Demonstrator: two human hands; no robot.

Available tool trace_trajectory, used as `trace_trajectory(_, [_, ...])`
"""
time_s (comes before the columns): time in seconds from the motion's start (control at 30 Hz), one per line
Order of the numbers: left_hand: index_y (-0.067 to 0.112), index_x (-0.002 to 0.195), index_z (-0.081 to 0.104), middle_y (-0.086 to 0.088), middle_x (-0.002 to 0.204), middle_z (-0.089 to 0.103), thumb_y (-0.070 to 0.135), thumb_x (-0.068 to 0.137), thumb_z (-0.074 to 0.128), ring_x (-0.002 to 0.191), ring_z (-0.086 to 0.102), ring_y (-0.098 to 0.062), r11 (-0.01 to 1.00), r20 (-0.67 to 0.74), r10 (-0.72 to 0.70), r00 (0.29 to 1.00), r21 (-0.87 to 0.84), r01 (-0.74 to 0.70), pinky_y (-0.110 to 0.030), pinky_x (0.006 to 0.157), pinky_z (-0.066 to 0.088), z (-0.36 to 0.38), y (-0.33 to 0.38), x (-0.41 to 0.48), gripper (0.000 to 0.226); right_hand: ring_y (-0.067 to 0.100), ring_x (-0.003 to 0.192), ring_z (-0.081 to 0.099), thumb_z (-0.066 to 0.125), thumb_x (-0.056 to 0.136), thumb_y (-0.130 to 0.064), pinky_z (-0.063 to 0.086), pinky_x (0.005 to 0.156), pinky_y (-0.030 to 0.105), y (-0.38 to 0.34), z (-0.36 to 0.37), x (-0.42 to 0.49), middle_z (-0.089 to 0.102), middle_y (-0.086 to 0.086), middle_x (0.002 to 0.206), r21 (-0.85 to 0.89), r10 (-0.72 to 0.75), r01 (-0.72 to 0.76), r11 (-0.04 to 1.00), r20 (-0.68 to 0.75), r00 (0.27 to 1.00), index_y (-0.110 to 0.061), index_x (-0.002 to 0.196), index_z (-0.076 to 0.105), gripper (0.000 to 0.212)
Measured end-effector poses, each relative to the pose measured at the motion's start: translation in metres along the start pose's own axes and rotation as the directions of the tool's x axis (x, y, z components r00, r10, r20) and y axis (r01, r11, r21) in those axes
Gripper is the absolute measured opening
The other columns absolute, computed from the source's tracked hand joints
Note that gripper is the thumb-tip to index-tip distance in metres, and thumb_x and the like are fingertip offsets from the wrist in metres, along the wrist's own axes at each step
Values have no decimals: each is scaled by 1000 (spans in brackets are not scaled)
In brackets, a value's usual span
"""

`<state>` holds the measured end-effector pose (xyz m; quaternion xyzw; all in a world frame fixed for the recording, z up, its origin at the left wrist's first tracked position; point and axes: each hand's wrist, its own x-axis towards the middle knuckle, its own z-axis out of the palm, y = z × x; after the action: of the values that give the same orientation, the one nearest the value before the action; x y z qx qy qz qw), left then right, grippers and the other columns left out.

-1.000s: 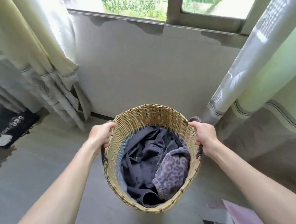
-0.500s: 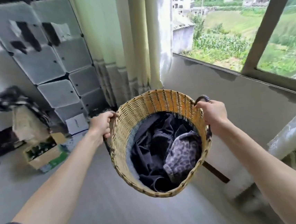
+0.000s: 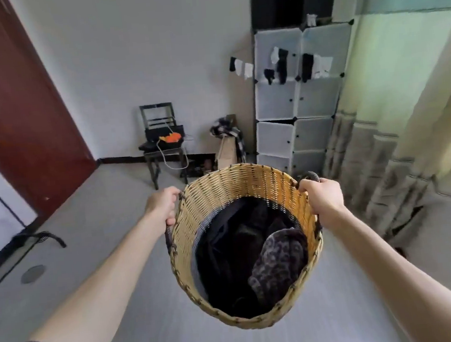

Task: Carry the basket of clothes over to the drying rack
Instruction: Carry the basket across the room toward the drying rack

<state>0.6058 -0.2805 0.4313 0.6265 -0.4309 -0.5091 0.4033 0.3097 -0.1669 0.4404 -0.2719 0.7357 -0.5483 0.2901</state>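
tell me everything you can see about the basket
The basket is a round, deep, tan woven wicker one, with a darker band woven partway down its inner wall. It has a dark loop handle on each side. The left hand grips one handle and the right hand the other, holding it in the air above the grey floor, tipped so its opening faces the camera. Inside lie dark clothes and a leopard-print piece, well below the rim.
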Motion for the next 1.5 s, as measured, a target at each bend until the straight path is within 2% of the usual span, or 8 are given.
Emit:
trace_trajectory(0.27, [20, 67, 42, 8, 41, 25, 25, 84, 57, 33, 18, -11, 994, -346, -77, 935, -97, 46, -19, 35, 17, -263, -34, 44, 23, 15, 41, 32, 63, 84, -10, 27, 41, 26, -47, 267, -69, 41, -1, 50, -34, -43, 63, 997, 422, 905, -6, 81, 65, 5])
trace_trajectory(0.63, [18, 71, 45, 11, 33, 22, 23, 87, 54, 27, 15, -8, 938, -687, -257, 680, -347, 4, -16, 33, 14, -518, -101, 2, 19, 17, 46, 32, 57, 84, -13, 26, 41, 27, -78, 543, -214, 38, 1, 53, -49, -92, 202, 978, 770, 631, -4, 86, 66, 12])
trace_trajectory(0.77, [17, 88, 55, 10, 36, 25, 25, 89, 51, 28, 18, -9, 918, -746, -319, 585, -396, -4, -16, 32, 16, -594, -130, -6, 8, 20, 48, 32, 59, 83, -10, 25, 45, 30, -83, 638, -268, 39, 4, 53, -28, -108, 259, 965, 861, 497, -6, 80, 62, 5])
trace_trajectory(0.97, [18, 60, 42, 7, 39, 25, 21, 91, 53, 31, 17, -10, 871, -788, -417, 453, -489, -48, -21, 35, 16, -686, -147, -9, 33, 18, 41, 25, 58, 79, -6, 20, 46, 31, -91, 766, -344, 30, -2, 41, -34, -43, 272, 962, 961, 273, -7, 70, 51, 11])
trace_trajectory(1.07, [18, 58, 38, 6, 39, 24, 17, 92, 51, 29, 16, -10, 854, -816, -446, 367, -511, -98, -21, 34, 16, -731, -160, -9, 37, 19, 44, 26, 60, 77, -9, 21, 48, 31, -96, 823, -384, 31, 0, 42, -37, -21, 295, 955, 982, 189, -11, 62, 43, 23])
trace_trajectory(1.2, [20, 62, 37, 6, 42, 24, 22, 93, 50, 31, 17, -11, 814, -801, -520, 297, -570, -112, -23, 38, 16, -780, -187, -18, 33, 19, 49, 23, 62, 78, -9, 17, 48, 30, -100, 884, -442, 30, 0, 46, -19, -2, 314, 949, 998, 64, -11, 69, 45, 20])
trace_trajectory(1.33, [18, 65, 40, 5, 47, 25, 22, 91, 52, 34, 19, -12, 785, -794, -570, 212, -602, -148, -25, 39, 19, -845, -224, -29, 29, 20, 55, 25, 62, 76, -10, 18, 52, 32, -95, 952, -514, 35, 7, 58, -23, 19, 313, 949, 1000, 16, -10, 69, 56, 9])
trace_trajectory(1.5, [18, 64, 40, 8, 40, 25, 21, 91, 55, 30, 18, -10, 772, -785, -579, 220, -615, -162, -21, 34, 19, -934, -255, -32, 31, 18, 49, 23, 61, 77, -10, 18, 51, 32, -84, 1020, -593, 32, 1, 50, -78, 83, 320, 944, 997, -3, -12, 63, 50, 17])
